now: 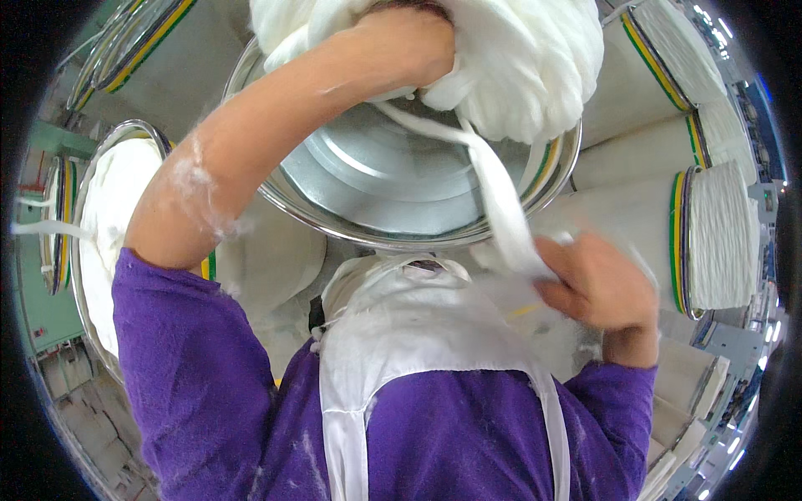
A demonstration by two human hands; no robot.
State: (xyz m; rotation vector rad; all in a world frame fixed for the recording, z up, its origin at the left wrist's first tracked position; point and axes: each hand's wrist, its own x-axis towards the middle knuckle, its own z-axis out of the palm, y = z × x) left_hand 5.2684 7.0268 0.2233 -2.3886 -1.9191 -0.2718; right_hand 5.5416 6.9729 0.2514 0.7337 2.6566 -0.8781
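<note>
Strand of soft white fibre [499, 196] slanting across a round silver metal can [359, 184], my right hand [600, 282] clamped on its lower end, my left hand [409, 46] against a bulky white fibre heap [535, 67], fingers hidden, state unclear to me

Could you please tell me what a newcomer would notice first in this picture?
Probably the big heap of white fibre at the top centre, with the left hand against it. Next, perhaps, the white strand crossing the near rim of the round metal can to the blurred right hand.
</note>
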